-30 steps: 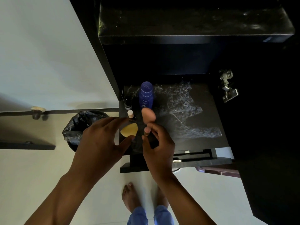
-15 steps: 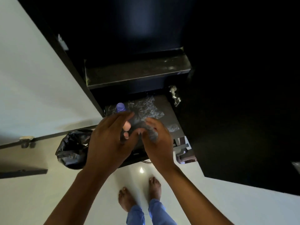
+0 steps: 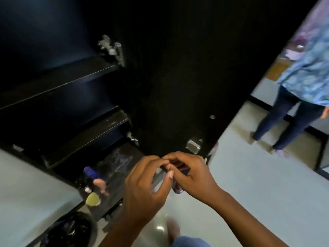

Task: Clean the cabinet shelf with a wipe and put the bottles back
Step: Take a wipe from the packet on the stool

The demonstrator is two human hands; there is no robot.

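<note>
My right hand (image 3: 193, 176) holds a small dark bottle (image 3: 179, 165) with a purple end, in front of the black cabinet door (image 3: 178, 77). The fingertips of my left hand (image 3: 142, 186) pinch the same bottle at its top. Lower left, the black bottom shelf (image 3: 121, 163) shows pale wipe streaks. On its left part stand a blue bottle (image 3: 91, 172), a pink item (image 3: 99, 184), a yellow item (image 3: 92, 200) and a small white-capped bottle (image 3: 88, 189). No wipe is visible. The image is motion-blurred.
Two dark upper shelves (image 3: 62, 82) sit above the bottom one. A bin with a black bag (image 3: 69, 230) stands on the pale floor at lower left. Another person (image 3: 302, 86) in a blue patterned top stands at the right.
Both hands have come away from the shelf and to the right, holding a small dark bottle. The view has swung up and right, bringing the cabinet door and another person into sight.
</note>
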